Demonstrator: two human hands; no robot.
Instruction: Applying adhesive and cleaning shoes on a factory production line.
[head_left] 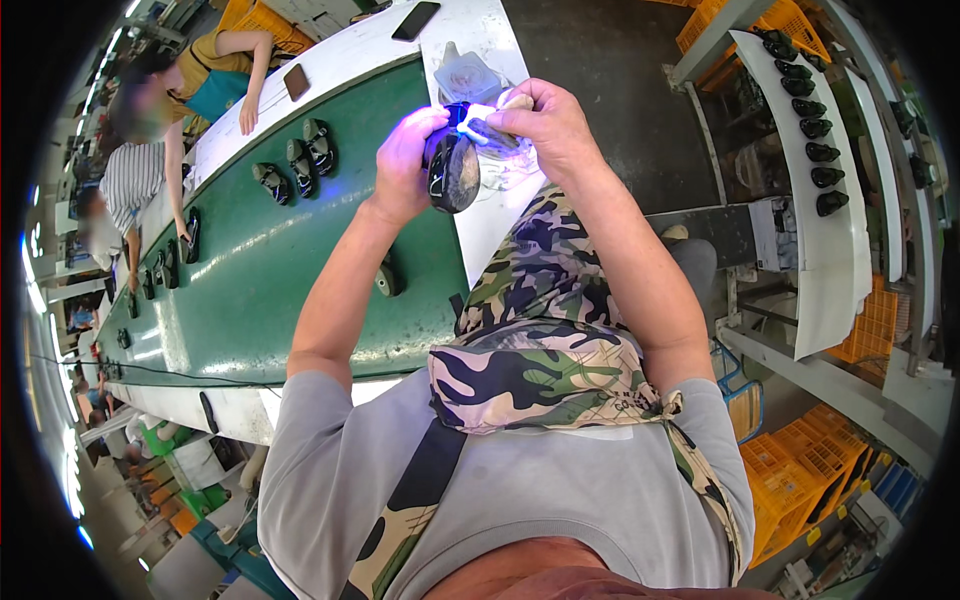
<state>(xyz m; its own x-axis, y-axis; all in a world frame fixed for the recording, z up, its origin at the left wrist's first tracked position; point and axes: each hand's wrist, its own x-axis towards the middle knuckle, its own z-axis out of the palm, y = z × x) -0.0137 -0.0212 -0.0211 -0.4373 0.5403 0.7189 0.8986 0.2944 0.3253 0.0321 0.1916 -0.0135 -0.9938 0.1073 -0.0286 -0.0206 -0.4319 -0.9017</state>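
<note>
I reach both forearms forward and inward until my hands meet just beside each other, above where the right edge of the green belt (290, 290) joins the white strip (490, 235). My left hand (405, 165) is closed on a dark shoe (455, 175), thumb forward at its far end, the rounded near end pointing back toward me. The shoe is held up, clear of the surface. My right hand (550, 125) comes in from the other side, wrist bent inward, thumb and forefinger pinched on a small pale thing (478, 114) at the shoe's far end.

Violet glare washes over my fingertips there, so I cannot tell what the pale thing is or whether it touches the shoe. My left fingers are mostly hidden behind the shoe, and my right palm is turned out of sight. A translucent object (467, 78) on the strip, beyond my hands, is hard to make out. Near the belt's right edge, another shoe (387, 278) is partly covered by my left forearm.
</note>
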